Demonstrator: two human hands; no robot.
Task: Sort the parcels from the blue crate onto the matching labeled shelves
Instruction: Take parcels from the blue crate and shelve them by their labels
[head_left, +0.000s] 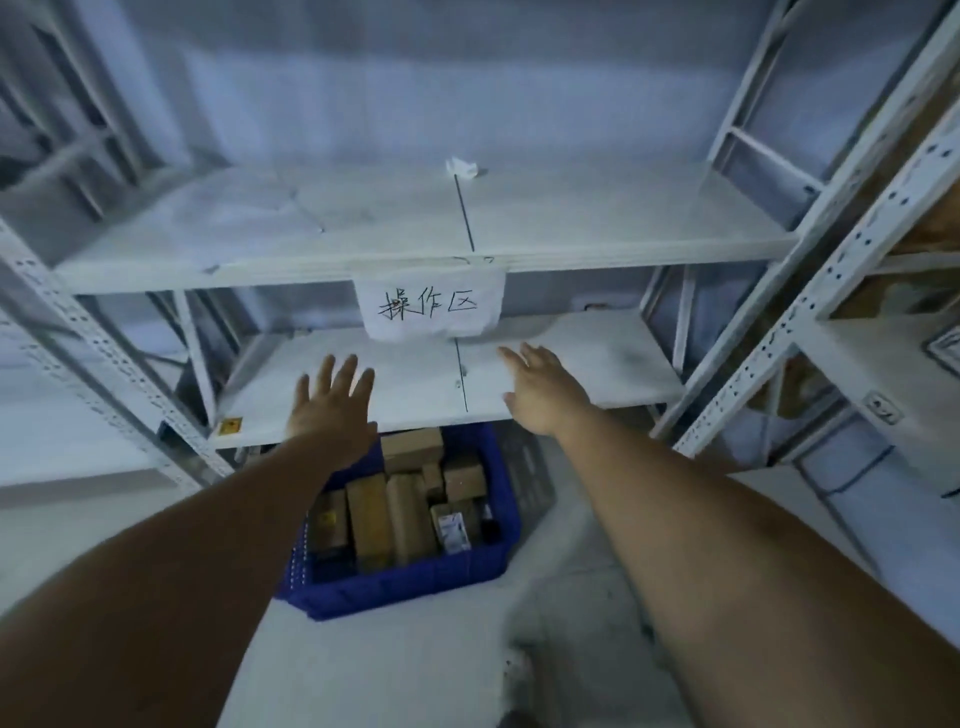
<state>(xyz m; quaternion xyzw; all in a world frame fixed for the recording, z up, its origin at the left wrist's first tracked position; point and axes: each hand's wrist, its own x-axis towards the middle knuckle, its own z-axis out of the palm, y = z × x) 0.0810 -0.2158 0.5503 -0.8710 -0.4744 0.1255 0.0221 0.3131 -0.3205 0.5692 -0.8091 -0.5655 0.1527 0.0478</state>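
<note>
1. The left hand (332, 405) is spread flat and holds nothing.
2. The right hand (540, 389) is flat and holds nothing too.
3. Both reach over the lower shelf (597, 364).
4. The brown parcels (395, 509) sit in the blue crate (415, 582) on the floor below.

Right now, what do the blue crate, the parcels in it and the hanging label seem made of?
Blue crate: likely moulded plastic, uniform colour, perforated wall. Parcels: brown cardboard, matt; box shapes. Hanging label: white paper, creased, bearing handwritten black characters.
</note>
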